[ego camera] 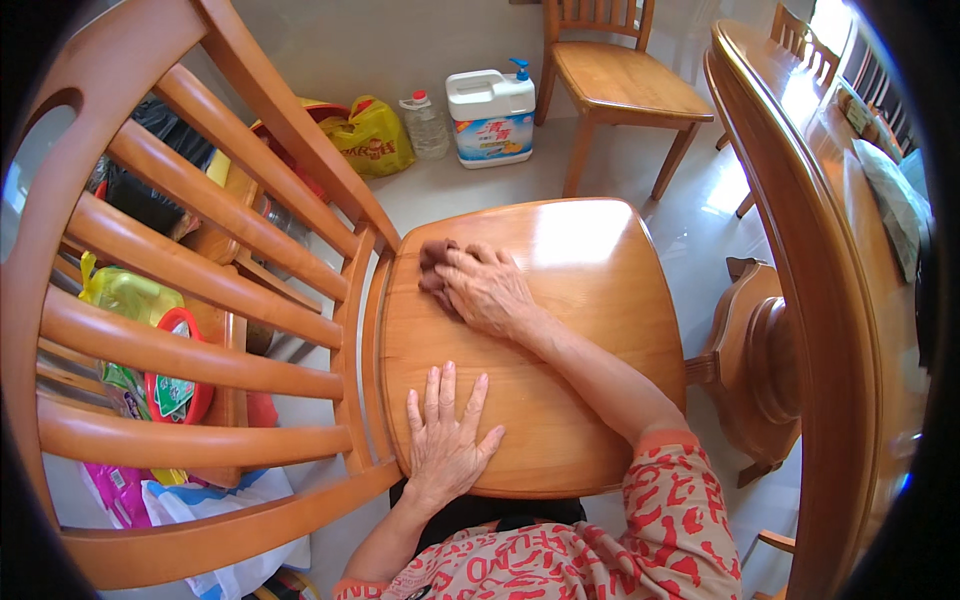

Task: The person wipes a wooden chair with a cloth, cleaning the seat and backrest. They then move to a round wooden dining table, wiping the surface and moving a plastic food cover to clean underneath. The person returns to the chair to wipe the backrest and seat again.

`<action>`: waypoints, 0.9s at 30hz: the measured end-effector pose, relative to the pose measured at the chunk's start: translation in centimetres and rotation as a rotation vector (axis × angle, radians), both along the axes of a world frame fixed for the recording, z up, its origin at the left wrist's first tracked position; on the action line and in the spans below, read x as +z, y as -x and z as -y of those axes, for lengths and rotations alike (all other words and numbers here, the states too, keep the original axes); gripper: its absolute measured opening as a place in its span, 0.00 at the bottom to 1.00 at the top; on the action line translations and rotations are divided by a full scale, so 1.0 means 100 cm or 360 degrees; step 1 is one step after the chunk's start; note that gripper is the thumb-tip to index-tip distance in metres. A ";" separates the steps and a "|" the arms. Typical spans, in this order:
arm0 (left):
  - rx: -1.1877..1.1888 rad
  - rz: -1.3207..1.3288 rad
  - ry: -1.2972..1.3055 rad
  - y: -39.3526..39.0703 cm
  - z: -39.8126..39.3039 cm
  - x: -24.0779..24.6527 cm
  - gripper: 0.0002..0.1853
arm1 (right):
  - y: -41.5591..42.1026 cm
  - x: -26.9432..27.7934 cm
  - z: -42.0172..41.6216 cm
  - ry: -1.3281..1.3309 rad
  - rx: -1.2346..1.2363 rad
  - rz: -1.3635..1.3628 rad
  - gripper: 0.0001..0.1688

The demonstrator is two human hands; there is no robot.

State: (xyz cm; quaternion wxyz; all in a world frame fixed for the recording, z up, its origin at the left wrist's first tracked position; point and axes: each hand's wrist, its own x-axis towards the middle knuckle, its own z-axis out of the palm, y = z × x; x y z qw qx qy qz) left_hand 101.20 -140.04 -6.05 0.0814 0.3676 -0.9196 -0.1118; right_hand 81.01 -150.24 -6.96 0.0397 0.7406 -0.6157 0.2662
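A wooden chair seat point(570, 315) with a glossy finish lies before me, its slatted backrest point(202, 352) rising on the left. Bunched under the fingers of my right hand point(487, 289) is a brown cloth point(435, 274), pressed onto the seat near its back left corner. My left hand point(446, 439) rests flat on the seat's near left part, fingers spread and nothing in it. Bright light reflects off the seat's far right area.
At right stands a round wooden table point(814, 225) on a pedestal point(757, 360). Another chair point(626, 75), a white jug with a blue pump point(491, 120), a clear bottle point(425, 127) and a yellow bag point(371, 139) are beyond. A red basket point(199, 405) shows behind the slats.
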 end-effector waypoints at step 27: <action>-0.0025 0.0083 -0.0043 0.001 0.003 0.008 0.45 | 0.030 -0.008 0.026 0.0380 -0.0024 0.0248 0.12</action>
